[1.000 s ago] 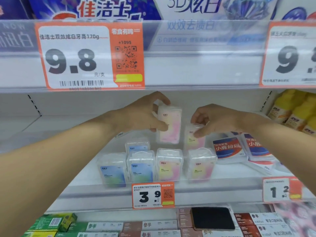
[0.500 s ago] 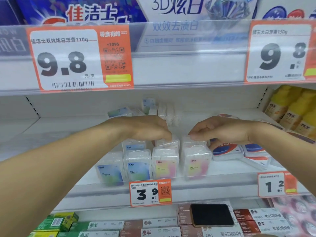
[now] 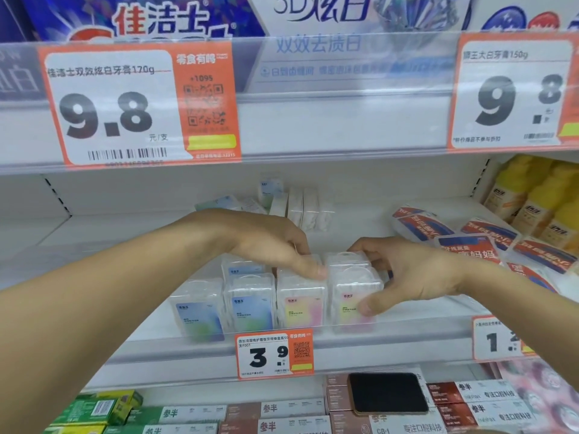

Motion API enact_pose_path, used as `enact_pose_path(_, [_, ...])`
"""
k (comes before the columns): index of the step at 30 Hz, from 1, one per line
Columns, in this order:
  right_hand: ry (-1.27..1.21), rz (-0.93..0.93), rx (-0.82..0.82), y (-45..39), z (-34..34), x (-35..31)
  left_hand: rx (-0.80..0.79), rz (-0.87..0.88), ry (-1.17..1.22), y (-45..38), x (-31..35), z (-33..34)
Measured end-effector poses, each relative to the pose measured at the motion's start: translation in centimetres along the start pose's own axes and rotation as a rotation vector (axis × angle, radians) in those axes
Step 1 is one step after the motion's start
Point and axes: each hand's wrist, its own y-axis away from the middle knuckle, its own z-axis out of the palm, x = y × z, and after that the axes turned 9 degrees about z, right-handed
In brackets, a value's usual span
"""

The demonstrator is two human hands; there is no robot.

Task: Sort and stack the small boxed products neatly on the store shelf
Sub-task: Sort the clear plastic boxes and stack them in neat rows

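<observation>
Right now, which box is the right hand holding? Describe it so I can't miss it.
Find the orange 3.9 price tag on the middle shelf. Four clear boxes stand in the front row above it. The right hand grips the rightmost box, which has a yellow-pink label and nothing beside it on the right.

This is a shop aisle with white shelves (image 3: 313, 195). Orange price tags, one (image 3: 138, 104) at 10 o'clock and one (image 3: 275, 353) at 6 o'clock, sit on the shelf edges, and packaged goods stand in rows, like yellow bottles (image 3: 532, 195) at 3 o'clock.
</observation>
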Motion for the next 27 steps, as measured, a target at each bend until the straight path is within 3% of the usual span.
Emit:
enact_pose_path(9, [-0.038, -0.002, -0.013, -0.2, 0.4, -0.8, 0.030, 0.052, -0.034, 0.4, -0.6, 0.5])
enact_pose_path(27, [0.175, 0.031, -0.092, -0.6, -0.3, -2.4, 0.019, 0.047, -0.138, 0.9, 1.2, 0.8])
